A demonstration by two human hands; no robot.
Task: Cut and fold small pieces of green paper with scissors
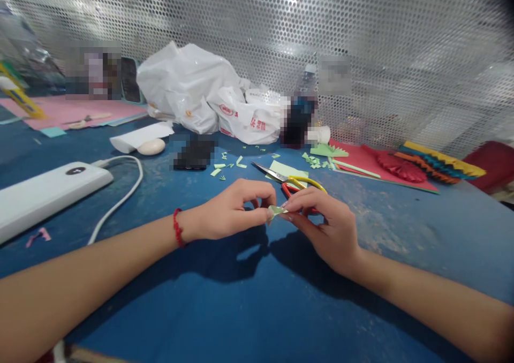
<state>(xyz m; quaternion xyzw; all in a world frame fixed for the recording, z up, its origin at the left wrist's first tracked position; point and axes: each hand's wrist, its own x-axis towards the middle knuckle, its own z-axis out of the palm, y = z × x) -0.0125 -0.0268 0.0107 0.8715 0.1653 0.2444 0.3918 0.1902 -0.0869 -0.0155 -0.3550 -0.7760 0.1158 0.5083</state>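
A small piece of light green paper (276, 211) is pinched between both hands above the blue table (241, 315). My left hand (233, 209), with a red bracelet (178, 227) at its wrist, grips the paper's left side between thumb and finger. From the right, my right hand (327, 225) pinches the other side with its fingertips. Just behind the hands lie scissors (288, 179) with yellow and red handles, partly hidden by my right hand. Their blades rest over a light green paper sheet (295, 171). Green paper scraps (219, 169) are scattered to the left of the blades.
White plastic bags (188, 84) stand at the back against a perforated metal wall (257, 25). A white power bank (52, 194) with a cable (136, 183) lies at left. Red paper (369, 162) and folded yellow paper (441, 157) are at right. A black object (195, 152) lies mid-table.
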